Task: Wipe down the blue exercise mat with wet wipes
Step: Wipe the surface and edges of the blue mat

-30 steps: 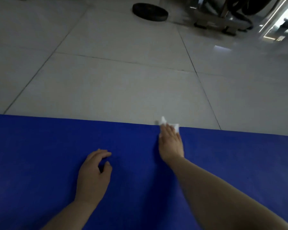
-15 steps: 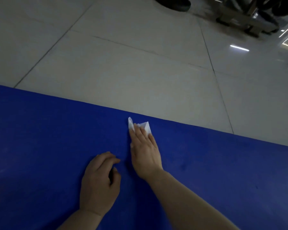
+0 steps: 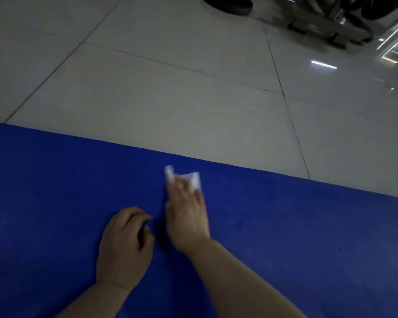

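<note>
1. The mat [image 3: 55, 214] filled the lower part of the view from the left edge onward, flat on the floor [image 3: 159, 106], its far edge running down toward the right.
2. The left hand [image 3: 124, 244] rested on the mat left of centre, palm down, fingers loosely curled with the tips bent under, gripping nothing (the thumb lay close beside the index finger).
3. Just to its right, close but apart, the right hand [image 3: 186, 216] lay stretched out flat on the mat, fingers straight and pointing away from the person.
4. Under those fingers sat the wipe [image 3: 194, 179], pressed against the mat near its far edge; white corners stuck out past the fingertips on both sides (hand and wipe were blurred, so the wipe's folds could not be told).
5. The right forearm [image 3: 234, 278] ran from the wrist down to the lower right, above the mat.
6. Beyond the mat the floor was pale tile with dark joints, glossy on the right, where a bright streak was reflected.
7. At the top centre a dark round thing [image 3: 228, 4] lay on the tiles, cut off by the frame.
8. At the top right stood a metal frame [image 3: 331, 26] with dark parts on it (too blurred to tell more).
</note>
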Motion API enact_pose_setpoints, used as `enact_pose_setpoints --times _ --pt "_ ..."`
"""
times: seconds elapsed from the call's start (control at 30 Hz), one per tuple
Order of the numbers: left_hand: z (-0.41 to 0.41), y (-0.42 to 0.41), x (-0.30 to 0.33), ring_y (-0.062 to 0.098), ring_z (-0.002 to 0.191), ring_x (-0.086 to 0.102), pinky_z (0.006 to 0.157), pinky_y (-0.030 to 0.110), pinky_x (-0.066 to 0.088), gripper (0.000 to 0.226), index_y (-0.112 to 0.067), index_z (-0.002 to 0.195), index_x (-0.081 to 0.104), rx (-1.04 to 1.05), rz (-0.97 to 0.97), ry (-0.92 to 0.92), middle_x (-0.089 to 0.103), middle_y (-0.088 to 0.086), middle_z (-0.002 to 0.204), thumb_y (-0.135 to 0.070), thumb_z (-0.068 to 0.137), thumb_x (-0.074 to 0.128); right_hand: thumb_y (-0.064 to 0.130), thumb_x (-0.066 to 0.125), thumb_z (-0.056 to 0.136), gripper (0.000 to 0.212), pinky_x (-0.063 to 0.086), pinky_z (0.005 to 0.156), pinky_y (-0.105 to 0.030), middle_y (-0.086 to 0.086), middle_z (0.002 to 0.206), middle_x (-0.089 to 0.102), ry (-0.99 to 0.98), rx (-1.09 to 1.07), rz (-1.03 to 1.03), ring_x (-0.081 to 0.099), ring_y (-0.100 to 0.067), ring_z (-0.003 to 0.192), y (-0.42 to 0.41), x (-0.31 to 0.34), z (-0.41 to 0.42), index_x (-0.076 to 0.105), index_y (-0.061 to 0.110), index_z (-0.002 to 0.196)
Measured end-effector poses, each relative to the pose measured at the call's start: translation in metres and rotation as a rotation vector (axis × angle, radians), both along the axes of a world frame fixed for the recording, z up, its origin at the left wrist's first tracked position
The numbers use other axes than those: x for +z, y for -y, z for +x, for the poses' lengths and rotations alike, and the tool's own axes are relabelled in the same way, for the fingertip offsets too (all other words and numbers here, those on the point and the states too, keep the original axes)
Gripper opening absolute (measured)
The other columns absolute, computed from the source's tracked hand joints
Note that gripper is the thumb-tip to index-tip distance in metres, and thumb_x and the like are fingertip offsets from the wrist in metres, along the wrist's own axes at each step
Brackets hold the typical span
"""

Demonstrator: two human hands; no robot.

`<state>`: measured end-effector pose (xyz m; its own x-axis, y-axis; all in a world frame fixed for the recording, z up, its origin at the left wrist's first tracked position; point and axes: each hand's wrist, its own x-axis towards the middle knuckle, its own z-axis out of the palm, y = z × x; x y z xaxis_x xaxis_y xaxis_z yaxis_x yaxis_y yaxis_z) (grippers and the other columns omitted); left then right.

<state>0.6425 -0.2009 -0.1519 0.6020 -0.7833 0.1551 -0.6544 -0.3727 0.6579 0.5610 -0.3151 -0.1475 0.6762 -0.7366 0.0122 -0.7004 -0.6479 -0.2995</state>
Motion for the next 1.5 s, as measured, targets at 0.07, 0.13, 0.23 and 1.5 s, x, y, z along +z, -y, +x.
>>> enact_pose_setpoints --times 0.07,0.13,0.23,1.5 --pt "0.0 0.0 0.0 0.017 0.093 0.055 0.082 0.041 0.052 0.023 -0.007 0.094 0.069 0.002 -0.005 -0.009 0.06 0.0 0.103 0.006 0.076 0.067 0.014 0.035 0.096 0.073 0.02 0.117 -0.04 0.008 0.156 0.015 0.035 0.124 0.08 0.007 -0.015 0.145 -0.001 0.003 -0.002 -0.01 0.03 0.151" --pt "0.0 -0.001 0.001 0.013 0.094 0.052 0.084 0.039 0.05 0.022 -0.007 0.094 0.069 0.016 -0.024 -0.02 0.059 -0.002 0.103 0.006 0.078 0.066 0.002 0.038 0.093 0.078 0.037 0.107 -0.031 0.009 0.151 0.021 0.138 -0.049 0.106 0.015 -0.018 0.144 0.015 0.005 -0.031 -0.003 0.035 0.151" --pt "-0.002 0.0 0.0 0.01 0.093 0.051 0.083 0.037 0.049 0.02 -0.007 0.093 0.07 0.019 -0.047 -0.014 0.059 -0.002 0.101 0.006 0.078 0.065 -0.002 0.035 0.094 0.07 0.028 0.112 -0.03 0.002 0.152 0.025 0.155 -0.441 0.101 0.008 -0.024 0.146 0.046 0.002 -0.106 0.007 0.026 0.152" --pt "0.0 0.001 0.0 0.017 0.089 0.055 0.073 0.034 0.049 0.017 -0.006 0.092 0.069 0.011 -0.064 0.011 0.06 0.001 0.099 0.005 0.081 0.063 0.0 0.032 0.095 0.069 0.022 0.117 -0.041 -0.001 0.152 0.027 0.13 -0.532 0.088 0.007 -0.023 0.146 0.004 0.004 -0.131 0.003 0.026 0.152"
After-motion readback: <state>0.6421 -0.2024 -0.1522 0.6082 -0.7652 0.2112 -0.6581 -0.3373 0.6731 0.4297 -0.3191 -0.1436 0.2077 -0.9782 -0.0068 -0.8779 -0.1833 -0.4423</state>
